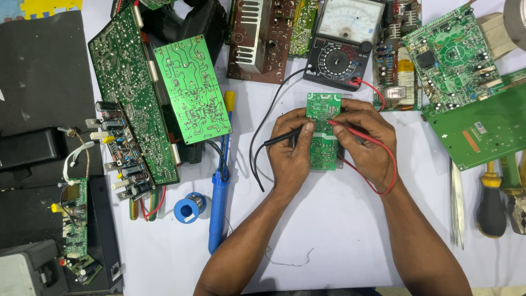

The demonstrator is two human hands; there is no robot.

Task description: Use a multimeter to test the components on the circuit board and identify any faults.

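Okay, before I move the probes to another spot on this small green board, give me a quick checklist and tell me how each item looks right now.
1. Black probe gripped in the left hand: ok, tip lies at the small green board.
2. Red probe gripped in the right hand: ok, it points at the board's middle.
3. Both tips on solder points: cannot tell, the fingers hide them.
4. Red lead plugged into the meter: ok, it runs to the meter's lower right corner.
5. Meter needle reading: cannot tell, too small.
6. Soldering iron away from the hands: ok, it lies to the left, apart from the leads.
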